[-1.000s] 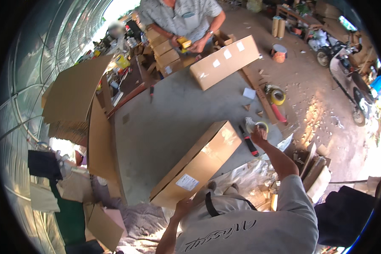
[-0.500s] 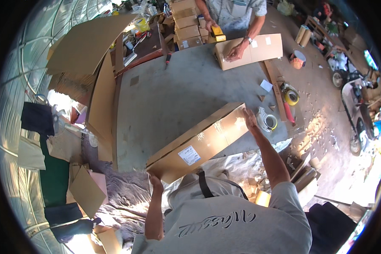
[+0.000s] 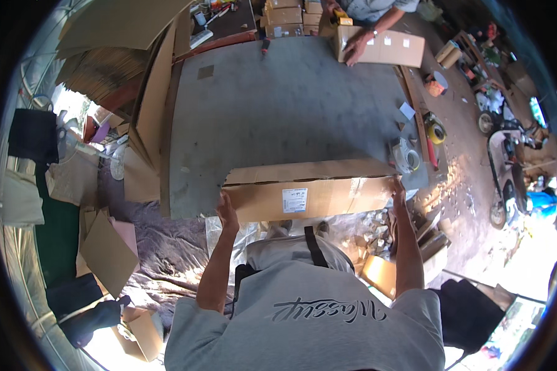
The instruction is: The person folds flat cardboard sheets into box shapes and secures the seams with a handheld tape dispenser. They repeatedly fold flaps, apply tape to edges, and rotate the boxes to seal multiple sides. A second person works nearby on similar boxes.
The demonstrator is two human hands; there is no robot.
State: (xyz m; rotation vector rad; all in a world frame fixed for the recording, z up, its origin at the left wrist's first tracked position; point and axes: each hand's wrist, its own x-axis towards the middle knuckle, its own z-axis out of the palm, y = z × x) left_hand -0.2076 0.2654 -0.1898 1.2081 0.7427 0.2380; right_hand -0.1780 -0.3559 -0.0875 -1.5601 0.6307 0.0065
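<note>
A long brown cardboard box (image 3: pixel 319 179) with a white label lies across the near edge of the grey table (image 3: pixel 291 105). My left hand (image 3: pixel 226 211) grips its left end. Its right end is held by my right hand (image 3: pixel 398 189). Both forearms reach up from my grey shirt at the bottom of the head view. A clear tape roll (image 3: pixel 407 158) sits on the table just beyond the box's right end.
Across the table another person's hand (image 3: pixel 354 54) rests on a second long box (image 3: pixel 387 48), beside stacked small boxes (image 3: pixel 283 13). A yellow tape roll (image 3: pixel 436 131) lies right of the table. Flat cardboard sheets (image 3: pixel 148 111) lean at the left.
The long box has swung from a diagonal to lie square along the near table edge. My right hand slid to its right end and my left hand took the left end.
</note>
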